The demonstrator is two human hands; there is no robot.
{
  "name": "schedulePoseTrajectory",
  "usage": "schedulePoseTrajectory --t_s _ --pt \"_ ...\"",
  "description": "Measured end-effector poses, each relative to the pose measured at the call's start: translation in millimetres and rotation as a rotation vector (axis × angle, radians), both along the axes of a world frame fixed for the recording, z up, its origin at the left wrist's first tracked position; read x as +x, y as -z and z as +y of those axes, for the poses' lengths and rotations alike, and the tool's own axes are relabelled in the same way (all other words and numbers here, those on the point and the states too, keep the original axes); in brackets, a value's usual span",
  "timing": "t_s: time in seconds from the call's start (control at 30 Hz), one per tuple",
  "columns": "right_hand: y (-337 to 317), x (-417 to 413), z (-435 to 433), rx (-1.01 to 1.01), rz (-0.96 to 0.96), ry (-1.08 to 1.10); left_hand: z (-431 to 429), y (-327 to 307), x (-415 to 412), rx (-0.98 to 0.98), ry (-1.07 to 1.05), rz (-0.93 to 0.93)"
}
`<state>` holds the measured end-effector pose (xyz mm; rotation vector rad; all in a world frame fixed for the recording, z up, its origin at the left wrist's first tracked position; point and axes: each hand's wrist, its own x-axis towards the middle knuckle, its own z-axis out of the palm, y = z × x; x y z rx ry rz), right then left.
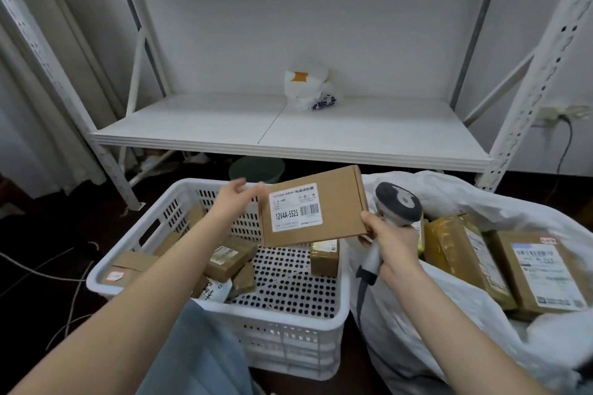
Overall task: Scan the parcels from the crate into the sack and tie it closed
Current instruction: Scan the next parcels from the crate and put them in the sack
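Note:
A flat brown cardboard parcel [313,207] with a white barcode label hangs in the air above the white perforated crate [288,324]. My left hand [236,197] pinches its upper left corner; the fingertips are blurred. My right hand [390,242] is closed around the handle of a grey barcode scanner [398,204], and its thumb touches the parcel's lower right corner. Several small brown parcels [229,258] lie in the crate. The white sack [401,324] stands open to the right of the crate with several taped, labelled parcels [542,272] in it.
A white metal shelf rack [288,128] stands behind the crate, with a crumpled white plastic bag [309,90] on its board. A green bucket [256,168] sits under it. Loose cords [64,276] lie on the dark floor at the left. My knee in blue fabric [199,356] is against the crate's front.

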<state>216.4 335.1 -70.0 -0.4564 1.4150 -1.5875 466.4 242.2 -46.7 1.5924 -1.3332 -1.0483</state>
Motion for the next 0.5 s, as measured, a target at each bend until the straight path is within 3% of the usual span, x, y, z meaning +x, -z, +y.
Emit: schedulePoseTrajectory --t_s 0.1,0.23,0.5 --pt "-3 -3 2 0.0 -0.082 0.006 13 31 15 0.278 0.172 0.207" --pt "1 0 8 0.008 -0.099 -0.009 23 45 11 0.296 0.156 0.456" --pt "19 29 22 0.024 0.052 -0.183 18 65 30 0.244 0.014 0.468"
